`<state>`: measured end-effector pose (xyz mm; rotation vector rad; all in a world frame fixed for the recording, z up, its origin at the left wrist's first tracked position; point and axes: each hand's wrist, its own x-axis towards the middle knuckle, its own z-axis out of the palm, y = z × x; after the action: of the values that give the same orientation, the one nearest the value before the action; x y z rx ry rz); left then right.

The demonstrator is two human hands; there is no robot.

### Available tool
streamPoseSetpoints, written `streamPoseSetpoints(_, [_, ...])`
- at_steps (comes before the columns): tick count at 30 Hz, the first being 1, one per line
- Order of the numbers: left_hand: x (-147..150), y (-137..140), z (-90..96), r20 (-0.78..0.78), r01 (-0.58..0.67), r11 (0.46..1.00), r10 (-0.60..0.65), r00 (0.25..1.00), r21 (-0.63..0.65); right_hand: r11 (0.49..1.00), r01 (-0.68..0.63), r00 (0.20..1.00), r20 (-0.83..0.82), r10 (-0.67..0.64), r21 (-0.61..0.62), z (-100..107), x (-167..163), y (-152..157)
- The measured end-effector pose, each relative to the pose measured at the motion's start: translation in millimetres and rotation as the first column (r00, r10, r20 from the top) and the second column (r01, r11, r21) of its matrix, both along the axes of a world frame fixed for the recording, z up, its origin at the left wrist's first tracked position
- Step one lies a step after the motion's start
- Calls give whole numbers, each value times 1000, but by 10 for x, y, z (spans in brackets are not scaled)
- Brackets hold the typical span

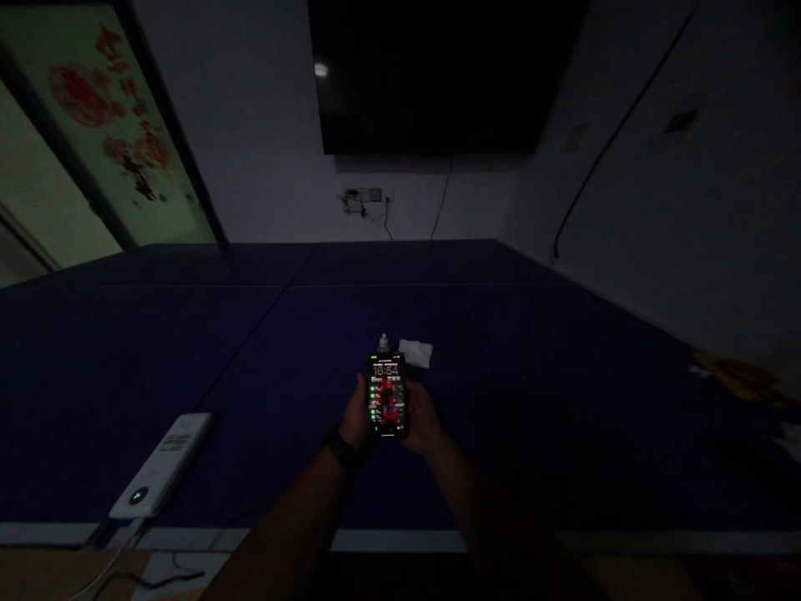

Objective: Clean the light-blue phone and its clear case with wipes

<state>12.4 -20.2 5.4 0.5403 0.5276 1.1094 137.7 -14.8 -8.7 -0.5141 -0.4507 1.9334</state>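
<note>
A smartphone with a lit lock screen stands upright between my two hands, over the dark blue table. The screen reads 16:54 and shows several notifications over a red picture. My left hand, with a dark watch on its wrist, is closed on the phone's left edge. Along the right edge my right hand grips it too; some fingers are hidden behind the phone. Just beyond the phone, a small bottle with a white cap shows its top. Beside it lies a crumpled white tissue.
At the left front lies a white power bank with a lit display and a cable. A wall socket with wires sits below a large dark television. A yellow item lies at the right edge. The room is dim.
</note>
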Motion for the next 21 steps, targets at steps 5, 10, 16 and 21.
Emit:
streamPoseSetpoints(5, [4,-20,14,-5,16,1000,-16,1000,19,1000,-6,1000,0,6,11,-5,5,-13])
streamPoseSetpoints(10, [-8,-47,36,-8,36,999,-35,999,37,1000,1,999,44,-2,27,-35,-1,-27])
streamPoseSetpoints(16, [-41,-44,61,0,62,997,-62,998,43,993,51,986,151,-67,104,16,13,-36])
streamPoseSetpoints(21, [-51,-29,25,-15,41,999,-41,999,33,965,142,947,254,-197,219,136,32,-57])
